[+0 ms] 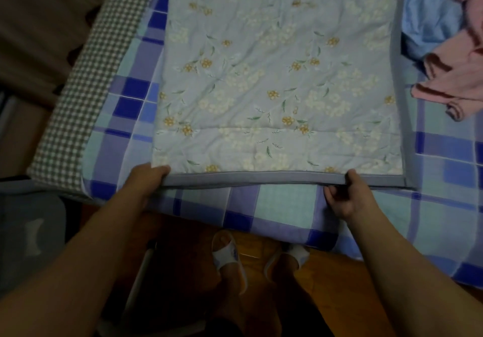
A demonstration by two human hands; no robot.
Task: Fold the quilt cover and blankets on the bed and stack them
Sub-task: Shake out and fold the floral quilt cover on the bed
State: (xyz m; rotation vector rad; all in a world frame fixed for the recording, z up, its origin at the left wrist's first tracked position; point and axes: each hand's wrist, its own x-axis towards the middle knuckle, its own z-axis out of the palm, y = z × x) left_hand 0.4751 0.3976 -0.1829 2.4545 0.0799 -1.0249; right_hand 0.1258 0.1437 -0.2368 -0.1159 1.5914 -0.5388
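A: Where's the floral quilt (277, 75)?

B: Spread flat on the bed (274, 206), over the blue plaid sheet (444, 154). Pale blue, with yellow and white flowers and a grey border. Near edge lifted a little off the sheet.

A: And the left hand (146, 182)?

B: At the quilt's near left corner. Fingers curled under the grey border, thumb on top, gripping the edge.

A: Right hand (347, 195)?

B: On the same near edge, toward the quilt's right corner but short of it. Thumb pressed over the border, fingers (330, 195) curled beneath, pinching the fabric.

A: Anything beside the quilt?

B: To its right, a crumpled pink cloth (454, 75), and beyond that a bunched light blue cloth (428, 23) at the quilt's far right side. Touching the quilt or not, hard to tell. To the quilt's left, past the plaid sheet, a strip of green-and-white gingham fabric (86, 86) along the bed's edge.

A: Below the quilt's near edge?

B: The plaid sheet hanging over the bedside, then a wooden floor (326, 271), with two feet in white slippers (227, 255).
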